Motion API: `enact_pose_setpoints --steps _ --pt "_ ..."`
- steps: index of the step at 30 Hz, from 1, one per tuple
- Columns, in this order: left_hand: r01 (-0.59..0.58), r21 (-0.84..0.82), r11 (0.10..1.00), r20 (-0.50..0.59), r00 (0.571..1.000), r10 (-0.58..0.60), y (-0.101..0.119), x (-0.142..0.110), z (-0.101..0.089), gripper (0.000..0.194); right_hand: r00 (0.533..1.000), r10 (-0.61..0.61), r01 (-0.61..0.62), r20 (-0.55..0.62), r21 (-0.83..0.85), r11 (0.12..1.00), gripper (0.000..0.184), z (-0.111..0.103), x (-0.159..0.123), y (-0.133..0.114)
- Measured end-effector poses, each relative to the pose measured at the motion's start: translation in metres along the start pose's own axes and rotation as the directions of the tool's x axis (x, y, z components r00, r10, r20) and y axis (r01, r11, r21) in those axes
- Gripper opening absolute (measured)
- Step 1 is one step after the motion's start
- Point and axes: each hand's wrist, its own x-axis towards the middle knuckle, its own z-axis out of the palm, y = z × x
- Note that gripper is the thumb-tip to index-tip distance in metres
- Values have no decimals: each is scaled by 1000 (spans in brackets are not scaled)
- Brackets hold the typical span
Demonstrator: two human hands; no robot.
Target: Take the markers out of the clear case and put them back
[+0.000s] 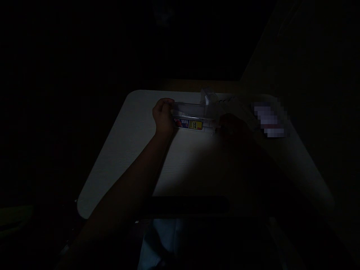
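So the clear plastic box (189, 109) is up around 12 o'clock of the white table (123, 150) — left hand (164, 117) gripping its 9 o'clock end, right hand (232, 127) shadowy near 3, can't tell its grip. Too dark to see what's inside.

We count one white bench (120, 150) and two grips — one left grip (163, 115), one right grip (233, 126). Of clear plastic cases (187, 108) we number at least one, the low light hiding whether a second piece adjoins it; of printed labels (188, 123), one. We add one pixelated object (268, 120), one blue cloth (162, 240) and — at lower left — one green patch (15, 215).
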Motion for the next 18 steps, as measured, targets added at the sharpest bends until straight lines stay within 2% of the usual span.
enact_pose_setpoints --steps 4,10,18 --pt "38 -20 999 3 999 -38 5 -1 2 48 996 87 -87 -19 14 996 35 -5 -1 -3" --pt "39 -30 999 -38 998 -40 11 -3 6 44 950 293 -295 104 10 955 30 -12 5 4" --pt "58 -1 998 -24 998 -58 10 -3 4 46 941 310 -308 137 -32 951 28 -30 3 8"
